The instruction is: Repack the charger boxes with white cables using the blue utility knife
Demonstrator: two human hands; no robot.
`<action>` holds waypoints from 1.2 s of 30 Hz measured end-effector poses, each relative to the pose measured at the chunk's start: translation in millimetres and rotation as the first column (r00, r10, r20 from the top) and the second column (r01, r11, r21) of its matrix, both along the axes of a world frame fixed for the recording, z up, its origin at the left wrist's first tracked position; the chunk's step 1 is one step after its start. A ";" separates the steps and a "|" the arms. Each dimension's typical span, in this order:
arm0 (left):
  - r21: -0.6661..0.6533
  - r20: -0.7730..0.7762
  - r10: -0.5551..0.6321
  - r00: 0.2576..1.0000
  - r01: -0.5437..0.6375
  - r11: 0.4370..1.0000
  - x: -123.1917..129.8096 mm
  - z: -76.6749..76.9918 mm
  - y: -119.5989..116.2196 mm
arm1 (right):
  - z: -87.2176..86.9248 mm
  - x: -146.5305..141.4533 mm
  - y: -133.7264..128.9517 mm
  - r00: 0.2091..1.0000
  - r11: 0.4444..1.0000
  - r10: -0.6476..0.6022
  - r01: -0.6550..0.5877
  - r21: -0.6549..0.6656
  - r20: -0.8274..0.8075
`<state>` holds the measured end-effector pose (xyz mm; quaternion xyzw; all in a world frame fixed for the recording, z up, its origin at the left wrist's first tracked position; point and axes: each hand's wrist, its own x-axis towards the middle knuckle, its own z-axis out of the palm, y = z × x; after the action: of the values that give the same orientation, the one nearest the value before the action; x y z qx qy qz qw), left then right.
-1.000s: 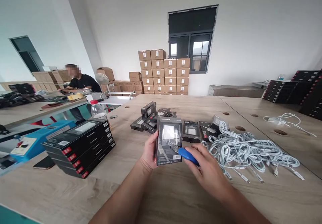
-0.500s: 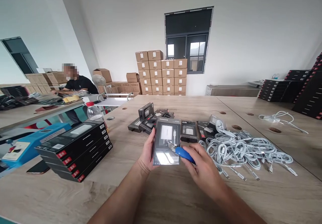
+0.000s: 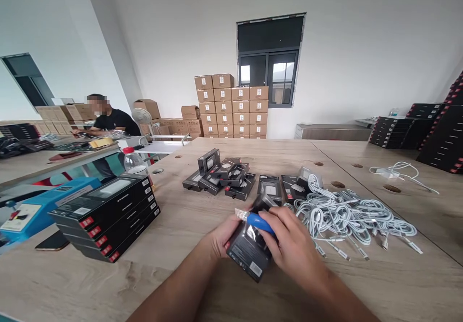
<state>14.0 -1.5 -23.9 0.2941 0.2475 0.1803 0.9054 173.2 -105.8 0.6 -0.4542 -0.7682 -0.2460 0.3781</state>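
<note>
My left hand (image 3: 224,231) is closed on the left edge of a black retail charger box (image 3: 249,257), which is tilted above the table with a printed face and a barcode label showing. My right hand (image 3: 289,237) grips a blue-handled tool (image 3: 261,223) across the upper part of this box. The tool's pale tip is near my left fingers; its exact kind I cannot make out. Beyond my hands, several similar boxes (image 3: 240,187) lie in a loose pile, and another charger box (image 3: 270,188) lies flat. White cables (image 3: 340,211) are heaped to the right of my right hand.
At the left stand a stack of black boxes (image 3: 108,216), a plastic bottle (image 3: 133,160), a phone (image 3: 52,240) and a blue machine (image 3: 47,206). Taller box stacks (image 3: 394,131) stand far right. A person (image 3: 108,119) sits at another table; cartons (image 3: 231,107) line the wall.
The box has come down and been turned from its window face to a printed face with a barcode. The blue-handled tool stays in my right hand, over the box.
</note>
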 end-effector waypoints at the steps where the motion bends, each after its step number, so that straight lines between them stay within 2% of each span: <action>1: 0.001 -0.028 -0.004 1.000 0.004 1.000 2.8 -0.6 -1.6 | 0.8 -2.6 -1.8 1.000 1.000 0.017 -0.018 0.007 0.016; 2: 0.003 -0.026 -0.007 1.000 0.007 1.000 4.9 0.0 -2.8 | 1.2 -4.8 -3.1 0.999 0.999 0.038 -0.038 0.007 0.028; 4: 0.028 0.086 0.010 0.996 -0.013 1.000 6.3 4.1 -2.7 | 1.0 -6.4 -4.0 0.997 0.997 0.076 -0.076 -0.003 0.031; 7: 0.087 0.289 0.138 0.947 -0.170 0.982 1.9 12.5 3.5 | -1.0 -1.7 -0.6 0.995 0.995 0.098 -0.099 -0.028 -0.029; 11: 0.118 0.400 0.418 0.816 -0.498 0.859 -10.4 15.5 17.2 | -6.9 10.6 9.1 0.974 0.988 0.091 -0.114 -0.104 -0.209; 15: 0.182 0.432 0.488 0.759 -0.603 0.777 -22.0 11.3 27.4 | -14.1 18.8 18.0 0.931 0.972 0.027 -0.109 -0.207 -0.363; 19: 0.260 0.525 0.552 0.648 -0.740 0.621 -26.3 14.7 26.7 | -12.8 15.7 18.6 0.841 0.934 -0.082 -0.123 -0.337 -0.535; 20: 0.304 0.548 0.534 0.644 -0.748 0.590 -26.2 17.3 24.5 | -11.1 12.6 17.3 0.812 0.922 -0.087 -0.153 -0.355 -0.577; 22: 0.425 0.553 0.467 0.690 -0.716 0.554 -25.0 23.1 18.5 | -7.8 4.8 14.1 0.776 0.901 -0.062 -0.227 -0.370 -0.628; 26: 0.603 0.500 0.381 0.778 -0.629 0.492 -20.1 28.5 7.6 | -7.9 -8.0 10.6 0.796 0.865 -0.018 -0.291 -0.409 -0.605; 31: 0.698 0.409 0.376 0.831 -0.551 0.457 -14.3 21.0 4.6 | -16.0 -9.1 15.0 0.766 0.884 -0.072 -0.248 -0.397 -0.639; 36: 0.717 0.382 0.445 0.810 -0.564 0.409 -13.1 18.1 1.7 | -15.6 -15.7 20.6 0.660 0.894 -0.115 -0.257 -0.367 -0.742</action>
<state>0.8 0.2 -5.8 0.5690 0.1549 0.5551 0.5866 157.5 -85.3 -14.9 -0.5565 -0.5969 0.1586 0.5558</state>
